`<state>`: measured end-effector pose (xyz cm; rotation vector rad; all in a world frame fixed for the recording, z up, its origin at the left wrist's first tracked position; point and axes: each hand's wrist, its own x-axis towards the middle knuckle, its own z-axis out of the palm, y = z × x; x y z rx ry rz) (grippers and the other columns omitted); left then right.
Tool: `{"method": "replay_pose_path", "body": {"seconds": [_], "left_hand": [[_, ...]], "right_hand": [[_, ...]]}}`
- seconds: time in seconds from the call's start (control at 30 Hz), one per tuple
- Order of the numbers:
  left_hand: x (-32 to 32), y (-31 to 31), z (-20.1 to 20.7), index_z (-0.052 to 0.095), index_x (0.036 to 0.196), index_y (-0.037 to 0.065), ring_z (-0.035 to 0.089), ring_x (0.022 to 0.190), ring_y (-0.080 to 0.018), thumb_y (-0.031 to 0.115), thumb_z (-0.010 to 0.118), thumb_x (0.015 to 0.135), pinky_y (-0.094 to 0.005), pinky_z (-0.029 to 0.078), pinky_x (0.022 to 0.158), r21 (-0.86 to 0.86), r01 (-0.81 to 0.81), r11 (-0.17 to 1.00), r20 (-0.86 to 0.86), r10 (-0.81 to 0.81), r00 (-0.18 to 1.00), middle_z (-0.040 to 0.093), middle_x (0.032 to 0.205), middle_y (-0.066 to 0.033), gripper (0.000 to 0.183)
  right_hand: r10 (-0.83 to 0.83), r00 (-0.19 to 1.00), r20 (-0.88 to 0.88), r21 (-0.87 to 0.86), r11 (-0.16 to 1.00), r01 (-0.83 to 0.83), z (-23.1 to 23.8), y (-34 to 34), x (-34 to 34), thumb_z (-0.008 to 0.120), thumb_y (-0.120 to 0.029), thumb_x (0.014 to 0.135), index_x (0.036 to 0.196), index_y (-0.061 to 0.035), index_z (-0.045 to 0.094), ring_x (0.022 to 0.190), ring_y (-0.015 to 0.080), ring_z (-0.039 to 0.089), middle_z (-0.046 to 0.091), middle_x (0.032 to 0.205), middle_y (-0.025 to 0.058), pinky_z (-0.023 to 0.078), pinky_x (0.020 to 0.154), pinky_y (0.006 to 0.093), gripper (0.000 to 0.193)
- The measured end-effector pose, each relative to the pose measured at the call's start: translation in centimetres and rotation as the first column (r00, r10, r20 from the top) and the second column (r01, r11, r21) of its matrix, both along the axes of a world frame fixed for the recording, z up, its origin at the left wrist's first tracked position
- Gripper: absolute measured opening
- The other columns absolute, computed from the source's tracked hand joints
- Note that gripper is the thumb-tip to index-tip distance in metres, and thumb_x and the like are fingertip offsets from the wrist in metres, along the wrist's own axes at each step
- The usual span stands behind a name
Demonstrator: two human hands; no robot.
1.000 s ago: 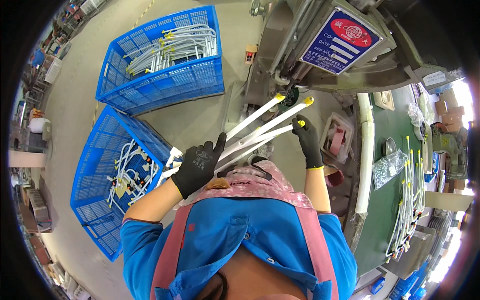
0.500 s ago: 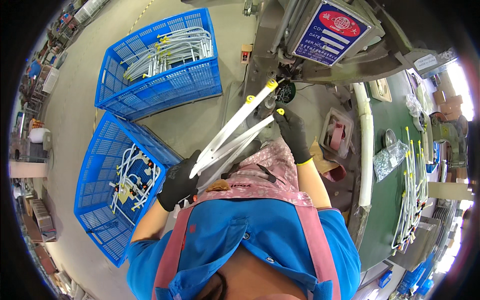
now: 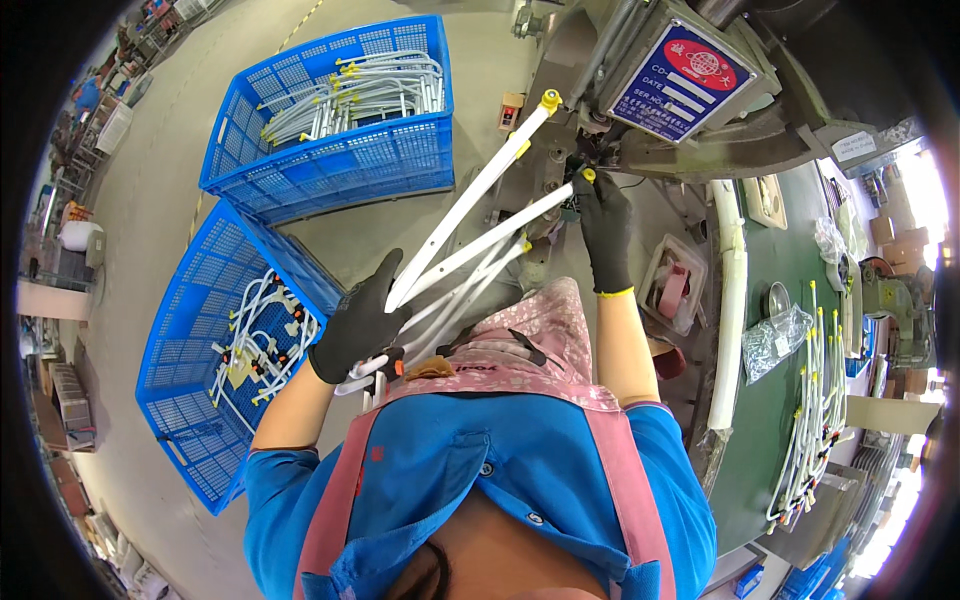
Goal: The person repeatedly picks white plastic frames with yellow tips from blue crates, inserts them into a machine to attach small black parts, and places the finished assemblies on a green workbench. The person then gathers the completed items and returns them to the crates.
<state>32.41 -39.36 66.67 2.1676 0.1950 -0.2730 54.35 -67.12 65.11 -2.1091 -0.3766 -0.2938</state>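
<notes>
A folding frame of white metal tubes (image 3: 470,212) with yellow end pieces slants up from my lap toward the machine. Its lower end is gripped by my left hand (image 3: 362,322), in a black glove, with the thumb sticking up beside the tubes. My right hand (image 3: 605,232), also gloved in black, has its fingers closed at the yellow end (image 3: 588,175) of one of the shorter tubes, right below the machine head (image 3: 596,122). Whether a small part is also in those fingers is hidden. The longest tube's yellow tip (image 3: 551,98) stands free, left of the machine head.
Two blue crates stand at my left: the far crate (image 3: 330,165) holds many white tubes, the near crate (image 3: 182,440) white frames with dark fittings. On my right, a green bench (image 3: 745,480) bears more white frames (image 3: 812,420) and a clear bag (image 3: 775,345). A tray (image 3: 655,290) sits beside it.
The frame has moved up and away from me, toward the machine head. Both hands went with it, the right one reaching farther forward.
</notes>
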Motion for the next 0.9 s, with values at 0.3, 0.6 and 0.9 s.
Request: {"method": "replay_pose_path", "body": {"seconds": [0.3,0.6,0.9], "left_hand": [[0.0,-0.2,-1.8,0.016,0.148,0.000,0.045,0.127,-0.0398,0.009,0.066,0.083,-0.0419,0.037,0.103,0.113,0.000,0.994,0.034,-0.004,0.999,0.041,0.139,-0.0302,0.082],[-0.3,0.0,-1.4,0.017,0.148,0.000,0.051,0.121,-0.0408,0.010,0.067,0.082,-0.0426,0.040,0.099,0.161,0.047,0.986,-0.077,-0.035,0.996,0.045,0.135,-0.0315,0.084],[-1.0,-0.5,-4.5,0.019,0.146,-0.001,0.061,0.102,-0.0416,0.015,0.065,0.080,-0.0444,0.046,0.087,0.156,0.025,0.987,0.040,-0.032,0.999,0.058,0.111,-0.0323,0.083]], "right_hand": [[0.039,0.999,0.008,0.043,0.998,-0.039,-0.7,0.7,0.3,0.060,-0.030,0.090,0.111,-0.0001,0.064,0.082,0.0227,0.065,0.068,0.092,0.0160,0.049,0.074,0.0326,0.036],[0.050,0.996,-0.071,-0.053,0.997,-0.053,-2.8,0.3,1.7,0.063,-0.031,0.088,0.107,-0.0014,0.067,0.075,0.0190,0.066,0.069,0.084,0.0144,0.049,0.068,0.0317,0.035],[0.052,0.984,-0.172,-0.026,0.998,-0.057,-4.3,-0.1,1.2,0.062,-0.033,0.088,0.117,-0.0021,0.062,0.088,0.0294,0.067,0.069,0.094,0.0177,0.050,0.076,0.0364,0.042]]}}
